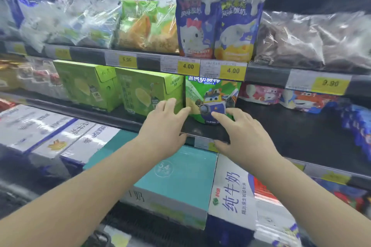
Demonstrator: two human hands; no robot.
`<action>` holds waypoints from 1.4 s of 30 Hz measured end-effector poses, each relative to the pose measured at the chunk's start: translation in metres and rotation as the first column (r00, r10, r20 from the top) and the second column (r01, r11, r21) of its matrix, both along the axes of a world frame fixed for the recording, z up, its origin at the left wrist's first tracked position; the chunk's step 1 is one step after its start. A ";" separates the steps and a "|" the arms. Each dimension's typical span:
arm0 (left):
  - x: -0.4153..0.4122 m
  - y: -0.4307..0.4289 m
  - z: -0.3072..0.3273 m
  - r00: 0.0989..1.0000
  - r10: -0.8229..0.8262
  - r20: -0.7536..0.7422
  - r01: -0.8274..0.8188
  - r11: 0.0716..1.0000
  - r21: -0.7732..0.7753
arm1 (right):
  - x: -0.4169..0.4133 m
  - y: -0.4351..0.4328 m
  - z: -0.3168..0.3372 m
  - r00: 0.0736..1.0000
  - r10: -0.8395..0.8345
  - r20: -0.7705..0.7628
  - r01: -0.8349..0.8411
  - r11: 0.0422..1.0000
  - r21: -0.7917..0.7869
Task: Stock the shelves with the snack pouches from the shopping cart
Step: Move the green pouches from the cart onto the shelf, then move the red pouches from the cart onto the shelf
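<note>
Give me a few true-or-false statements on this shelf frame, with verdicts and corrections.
1. The green cartoon-printed snack pouch stands upright on the dark middle shelf. True.
2. The left hand and the right hand both reach that pouch with straight fingers. True.
3. The green cardboard cartons stand to the right of the pouch. False: they are on its left.
4. The two blue-and-white spouted yogurt pouches lie flat below the green pouch. False: they stand upright, higher than it.
5. The yellow price tags under the yogurt pouches read 9.90. False: both read 4.00.
</note>
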State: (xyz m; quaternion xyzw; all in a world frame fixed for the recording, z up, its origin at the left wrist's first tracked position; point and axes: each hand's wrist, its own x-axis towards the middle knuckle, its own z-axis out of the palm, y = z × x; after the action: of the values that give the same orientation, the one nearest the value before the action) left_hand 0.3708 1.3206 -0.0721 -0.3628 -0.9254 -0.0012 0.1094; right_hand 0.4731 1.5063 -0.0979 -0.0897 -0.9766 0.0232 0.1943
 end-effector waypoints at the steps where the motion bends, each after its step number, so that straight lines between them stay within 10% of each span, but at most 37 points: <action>1: 0.004 -0.008 0.010 1.000 0.012 0.026 -0.011 0.999 -0.034 | 0.006 -0.008 0.012 0.999 -0.006 0.041 0.007 1.000 -0.009; 17: 0.126 -0.192 0.238 0.947 0.097 0.306 -0.115 0.993 0.042 | 0.112 -0.185 0.260 0.981 0.133 0.138 -0.081 0.941 -0.329; 42: 0.264 -0.443 0.228 0.633 0.646 0.426 -0.726 0.687 0.036 | 0.126 -0.393 0.237 0.693 0.676 0.251 -0.559 0.723 -0.406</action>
State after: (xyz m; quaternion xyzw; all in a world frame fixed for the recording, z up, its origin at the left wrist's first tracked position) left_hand 0.6345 0.8773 0.1562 0.0393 -0.9905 -0.1244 -0.0430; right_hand 0.5990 1.1131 0.1391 0.2170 -0.9511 0.2169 -0.0355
